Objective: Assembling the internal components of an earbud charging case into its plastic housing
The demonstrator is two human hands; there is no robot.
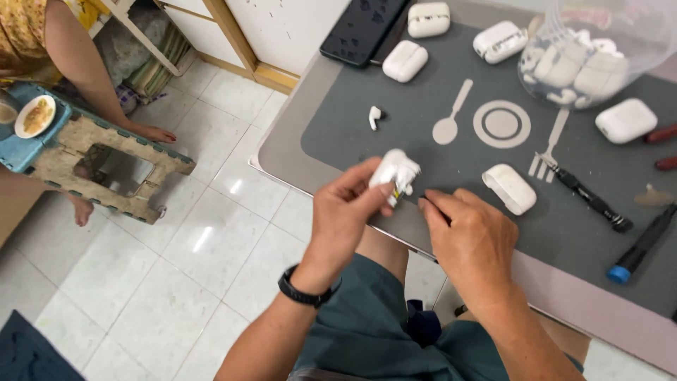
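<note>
Left hand [345, 212] pinches a white opened earbud case [395, 173] over the surface [282, 141] edge; right hand [469, 236] rests empty, fingers loosely curled, just beside it.

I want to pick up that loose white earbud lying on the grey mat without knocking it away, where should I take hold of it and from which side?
Take the earbud from straight above, pinching its rounded head between two fingertips. It lies flat on the grey mat with its stem along the surface, apart from the cases, so above looks clear. The thin stem seems a poorer hold, likelier to slip.
</note>
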